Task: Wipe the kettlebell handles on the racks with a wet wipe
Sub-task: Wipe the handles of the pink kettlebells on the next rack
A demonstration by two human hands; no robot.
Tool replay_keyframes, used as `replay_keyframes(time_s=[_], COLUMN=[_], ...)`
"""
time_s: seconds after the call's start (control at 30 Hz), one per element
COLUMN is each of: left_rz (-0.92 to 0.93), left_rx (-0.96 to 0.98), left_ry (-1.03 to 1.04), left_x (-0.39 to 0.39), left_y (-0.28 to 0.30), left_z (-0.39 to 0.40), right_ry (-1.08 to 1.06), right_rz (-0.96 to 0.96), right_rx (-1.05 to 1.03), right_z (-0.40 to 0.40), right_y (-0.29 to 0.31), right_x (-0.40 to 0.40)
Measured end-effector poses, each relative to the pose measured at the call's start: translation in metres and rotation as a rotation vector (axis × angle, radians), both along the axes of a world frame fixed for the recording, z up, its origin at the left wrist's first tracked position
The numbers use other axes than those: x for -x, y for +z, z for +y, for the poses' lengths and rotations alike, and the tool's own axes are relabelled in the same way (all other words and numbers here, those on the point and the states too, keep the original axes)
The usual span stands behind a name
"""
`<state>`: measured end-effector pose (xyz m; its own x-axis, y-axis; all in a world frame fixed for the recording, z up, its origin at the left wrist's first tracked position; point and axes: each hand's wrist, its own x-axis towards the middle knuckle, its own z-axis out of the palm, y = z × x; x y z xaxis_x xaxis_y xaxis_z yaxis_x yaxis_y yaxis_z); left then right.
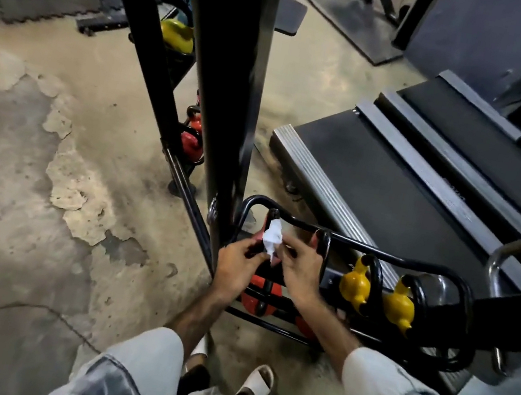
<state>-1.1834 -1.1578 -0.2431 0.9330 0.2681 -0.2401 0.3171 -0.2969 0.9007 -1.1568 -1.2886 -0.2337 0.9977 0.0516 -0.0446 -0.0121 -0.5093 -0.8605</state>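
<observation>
Wipe (272,238) white, between both hands. Kettlebell (260,296) under hands red-orange with black bands; its handle (272,215) black. Two kettlebells right of right hand (299,275) yellow (355,285), (399,307), black handles. Rack (381,253) black. Sleeves (392,391) pale grey, mottled wash. Floor (47,177) left of left hand (236,268) tan with grey patches. Sandal (259,383) cream.

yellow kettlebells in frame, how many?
3. Two sit side by side on the low rack right of the hands: one nearer the right hand, one further right. A third sits on the far rack behind the black posts. Others may be hidden.
</observation>
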Motion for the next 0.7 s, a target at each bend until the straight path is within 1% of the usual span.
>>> replay_keyframes(time_s=[0.1,0.2,0.3,0.37,0.43,0.53,0.6,0.7], left_rz=[0.04,0.081,0.094,0.108,0.099,0.067,0.057,0.073], left_rx=[-0.067,-0.055,-0.052,-0.024,0.004,-0.004,-0.013,-0.033], left_ry=[-0.03,-0.022,-0.007,-0.008,-0.019,-0.049,-0.054,-0.045], left_x=[-0.004,-0.009,-0.01,-0.01,-0.01,-0.008,-0.008,-0.01], left_y=[0.002,0.005,0.007,0.009,0.009,0.009,0.007,0.004], left_z=[0.003,0.001,0.0,0.0,-0.001,-0.002,-0.003,-0.002], right_ry=[-0.065,-0.18,-0.158,-0.185,-0.248,-0.238,-0.261,-0.269], right_rz=[0.056,0.134,0.205,0.22,0.219,0.25,0.251,0.263], right_rx=[-0.085,-0.105,-0.091,-0.103,-0.166,-0.239,-0.24,-0.171], right_z=[0.006,0.015,0.018,0.019,0.019,0.014,0.015,0.023], right_y=[-0.001,-0.001,-0.009,-0.007,-0.005,-0.006,-0.007,-0.006], right_x=[-0.005,-0.04,-0.066,-0.062,-0.043,-0.018,-0.027,-0.059])
